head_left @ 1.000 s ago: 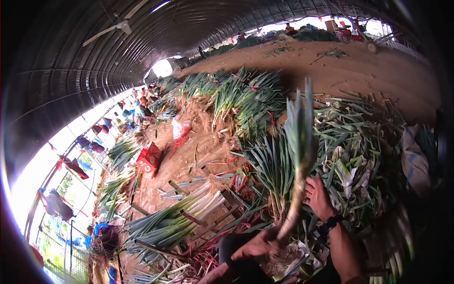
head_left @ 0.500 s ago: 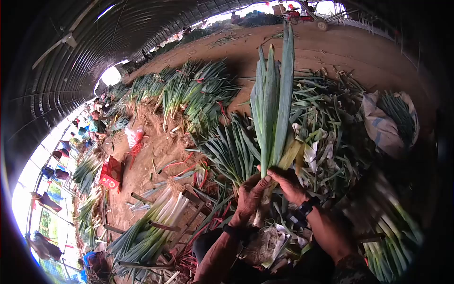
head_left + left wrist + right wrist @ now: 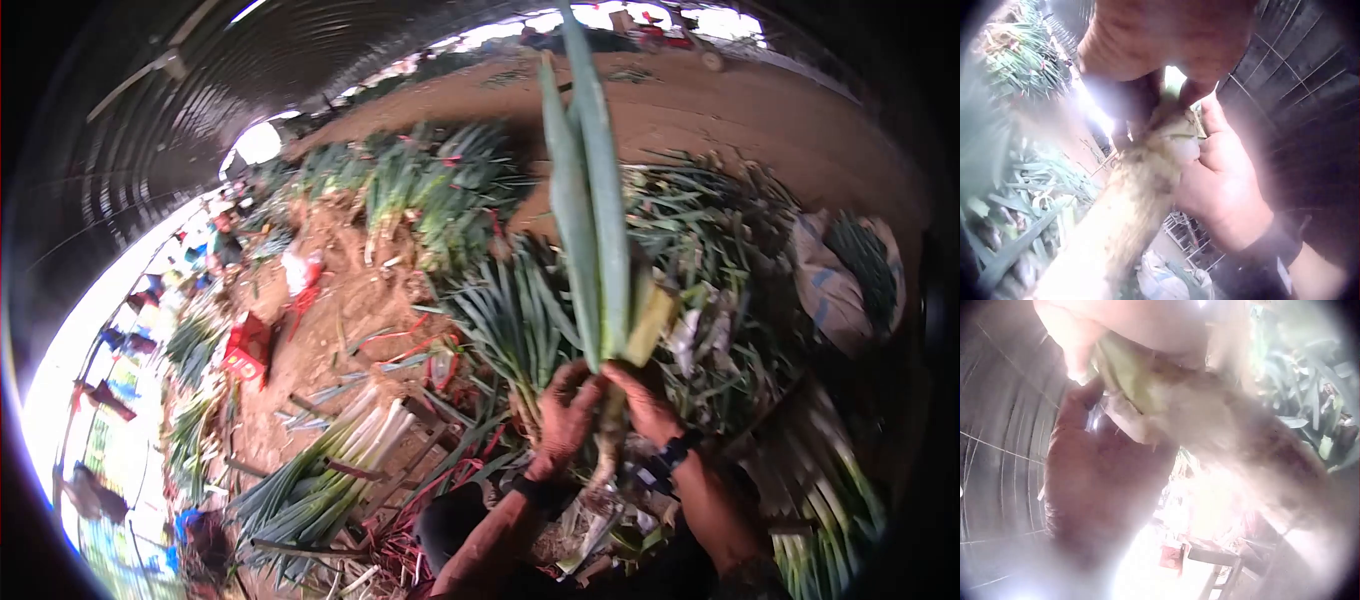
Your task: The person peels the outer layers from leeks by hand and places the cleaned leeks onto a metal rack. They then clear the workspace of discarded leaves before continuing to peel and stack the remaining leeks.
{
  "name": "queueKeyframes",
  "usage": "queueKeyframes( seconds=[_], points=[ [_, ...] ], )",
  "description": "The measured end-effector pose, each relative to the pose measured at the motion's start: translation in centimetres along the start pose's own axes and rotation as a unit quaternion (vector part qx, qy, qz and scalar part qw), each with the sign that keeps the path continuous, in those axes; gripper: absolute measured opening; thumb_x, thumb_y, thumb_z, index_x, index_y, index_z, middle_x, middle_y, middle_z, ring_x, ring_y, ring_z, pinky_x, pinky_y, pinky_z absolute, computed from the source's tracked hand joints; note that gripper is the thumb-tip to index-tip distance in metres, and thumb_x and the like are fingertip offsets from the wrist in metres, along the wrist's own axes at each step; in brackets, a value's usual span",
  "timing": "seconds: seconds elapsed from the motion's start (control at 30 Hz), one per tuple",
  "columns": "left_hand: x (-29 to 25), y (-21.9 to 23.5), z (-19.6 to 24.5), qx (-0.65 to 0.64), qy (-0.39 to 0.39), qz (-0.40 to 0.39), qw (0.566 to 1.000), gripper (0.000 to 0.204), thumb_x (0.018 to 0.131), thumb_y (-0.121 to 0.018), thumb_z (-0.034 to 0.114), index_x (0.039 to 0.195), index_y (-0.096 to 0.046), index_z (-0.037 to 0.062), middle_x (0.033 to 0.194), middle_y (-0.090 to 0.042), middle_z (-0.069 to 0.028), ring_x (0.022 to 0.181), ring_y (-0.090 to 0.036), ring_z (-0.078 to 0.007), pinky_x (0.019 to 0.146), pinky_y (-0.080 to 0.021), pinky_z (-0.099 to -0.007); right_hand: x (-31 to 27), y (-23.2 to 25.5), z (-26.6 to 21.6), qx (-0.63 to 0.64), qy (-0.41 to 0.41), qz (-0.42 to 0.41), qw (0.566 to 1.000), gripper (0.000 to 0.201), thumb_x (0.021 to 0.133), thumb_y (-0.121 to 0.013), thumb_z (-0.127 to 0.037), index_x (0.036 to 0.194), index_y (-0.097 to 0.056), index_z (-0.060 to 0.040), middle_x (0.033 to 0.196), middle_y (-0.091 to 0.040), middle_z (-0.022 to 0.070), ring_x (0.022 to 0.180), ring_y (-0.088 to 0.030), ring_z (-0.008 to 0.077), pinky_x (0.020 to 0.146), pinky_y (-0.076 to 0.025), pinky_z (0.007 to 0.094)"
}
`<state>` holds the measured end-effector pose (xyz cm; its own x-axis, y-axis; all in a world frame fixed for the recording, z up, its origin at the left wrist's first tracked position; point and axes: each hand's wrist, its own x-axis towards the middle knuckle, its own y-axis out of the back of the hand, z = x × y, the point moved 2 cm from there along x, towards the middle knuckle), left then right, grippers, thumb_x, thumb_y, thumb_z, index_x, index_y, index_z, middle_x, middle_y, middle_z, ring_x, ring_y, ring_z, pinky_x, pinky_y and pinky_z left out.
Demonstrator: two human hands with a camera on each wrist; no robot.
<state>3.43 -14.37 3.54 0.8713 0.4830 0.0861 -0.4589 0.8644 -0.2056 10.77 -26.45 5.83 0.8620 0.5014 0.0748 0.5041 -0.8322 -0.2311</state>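
A large leek [image 3: 600, 240] stands upright in front of me, green leaves up and its soil-stained pale shank running down below the hands. My left hand [image 3: 568, 415] grips it where the leaves begin. Close against it, my right hand [image 3: 645, 405] pinches at the same spot, thumbs side by side. A yellowed outer leaf [image 3: 652, 322] sticks out sideways above the right hand. In the left wrist view, the dirty shank [image 3: 1129, 212] shows a split outer layer between both hands. The right wrist view shows a torn, pale green layer [image 3: 1125, 372] under the right fingers.
Leeks [image 3: 330, 465] lie on a wooden rack at left. A leek bundle [image 3: 515, 320] leans ahead, with a heap of leaf scraps [image 3: 700, 250] at right. Beyond are a white sack [image 3: 835, 285], a red box [image 3: 247, 348] and more leeks [image 3: 820, 490] at lower right.
The left hand has shifted from the leek's root end up to the leaf base. The right hand, earlier open beside the stalk, now grips it too. The yellowed leaf has come away sideways.
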Motion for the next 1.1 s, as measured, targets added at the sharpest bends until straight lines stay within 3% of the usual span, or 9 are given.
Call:
queueKeyframes(
  seconds=[0.07,0.13,0.33,0.47,0.53,0.67,0.73,0.93,1.1],
  points=[
    [-0.3,0.2,-0.7,0.063,-0.025,0.004,0.998,0.029,0.093,-0.069,0.012,0.117,-0.061,-0.0018,0.108,-0.068,-0.0075,0.097,-0.061,-0.0126,0.087,-0.051,-0.028,0.7,1.1,2.3,-0.011,-0.006,-0.019,1.0,0.031,0.095,-0.067,-0.024,0.113,-0.069,0.0013,0.102,-0.071,0.005,0.093,-0.064,0.0119,0.081,-0.05,0.0308],
    [-0.8,-0.1,-2.8,-0.056,0.011,0.004,0.998,0.025,0.092,-0.068,0.011,0.113,-0.061,-0.0011,0.104,-0.067,-0.0073,0.096,-0.061,-0.0124,0.088,-0.05,-0.0291,0.6,1.9,3.2,-0.179,0.187,-0.037,0.965,0.033,0.098,-0.061,-0.024,0.117,-0.066,0.0019,0.108,-0.071,0.0088,0.099,-0.064,0.0155,0.086,-0.05,0.0323],
    [-4.4,1.1,-4.4,0.009,0.051,0.111,0.992,0.024,0.092,-0.064,0.016,0.108,-0.062,-0.0023,0.094,-0.069,-0.0081,0.085,-0.064,-0.0157,0.078,-0.052,-0.031,1.6,1.0,3.6,0.14,-0.042,-0.024,0.989,0.047,0.095,-0.066,-0.033,0.126,-0.063,0.002,0.114,-0.07,0.012,0.105,-0.067,0.0214,0.095,-0.051,0.0347],
    [-11.5,6.6,-14.6,0.296,0.265,-0.024,0.918,0.033,0.088,-0.064,0.032,0.102,-0.067,0.0022,0.066,-0.064,-0.0067,0.067,-0.065,-0.0184,0.061,-0.051,-0.0363,2.1,1.4,2.0,0.176,-0.056,-0.061,0.981,0.052,0.094,-0.066,-0.036,0.131,-0.059,0.0001,0.121,-0.068,0.0151,0.108,-0.066,0.0215,0.09,-0.053,0.0351],
    [-15.2,9.9,-27.6,0.185,0.394,-0.089,0.896,0.037,0.093,-0.063,0.038,0.108,-0.068,0.0038,0.073,-0.066,-0.0057,0.069,-0.065,-0.0179,0.066,-0.053,-0.0341,1.4,0.8,2.6,0.193,-0.051,-0.071,0.977,0.052,0.093,-0.067,-0.035,0.129,-0.06,0.0022,0.117,-0.07,0.0155,0.101,-0.069,0.0213,0.08,-0.057,0.035],
    [-8.0,8.6,-15.2,0.275,0.213,-0.084,0.934,0.041,0.099,-0.059,0.038,0.116,-0.065,0.0007,0.101,-0.067,-0.0076,0.094,-0.062,-0.0172,0.082,-0.051,-0.0348,0.2,0.0,1.0,0.147,-0.081,-0.072,0.983,0.055,0.09,-0.071,-0.038,0.122,-0.063,0.0044,0.109,-0.072,0.015,0.089,-0.07,0.019,0.07,-0.058,0.0308],
    [-4.4,4.5,-1.9,0.008,0.16,0.012,0.987,0.046,0.098,-0.06,0.045,0.118,-0.064,0.0032,0.098,-0.068,-0.0055,0.083,-0.063,-0.0185,0.072,-0.052,-0.0323,-0.1,-0.5,1.2,0.169,-0.101,-0.099,0.975,0.051,0.09,-0.07,-0.034,0.12,-0.063,0.0063,0.105,-0.072,0.0187,0.084,-0.071,0.0204,0.064,-0.059,0.0312],
    [1.6,4.7,3.5,-0.2,0.073,-0.035,0.977,0.033,0.092,-0.074,0.028,0.112,-0.064,0.0041,0.097,-0.067,-0.0032,0.084,-0.063,-0.0148,0.069,-0.052,-0.0315,-0.7,-2.4,4.5,0.058,-0.041,-0.107,0.992,0.032,0.093,-0.068,-0.03,0.095,-0.075,0.0004,0.091,-0.074,0.0093,0.085,-0.066,0.0115,0.074,-0.053,0.0306],
    [2.5,5.6,1.2,-0.05,0.02,0.032,0.998,0.033,0.092,-0.075,0.032,0.105,-0.069,0.0021,0.093,-0.069,-0.001,0.08,-0.059,-0.0091,0.069,-0.048,-0.0264,-0.1,-2.3,5.8,-0.095,-0.022,-0.004,0.995,0.035,0.092,-0.069,-0.034,0.099,-0.071,0.0004,0.083,-0.07,0.0059,0.078,-0.061,0.0115,0.068,-0.049,0.0321]
  ],
)
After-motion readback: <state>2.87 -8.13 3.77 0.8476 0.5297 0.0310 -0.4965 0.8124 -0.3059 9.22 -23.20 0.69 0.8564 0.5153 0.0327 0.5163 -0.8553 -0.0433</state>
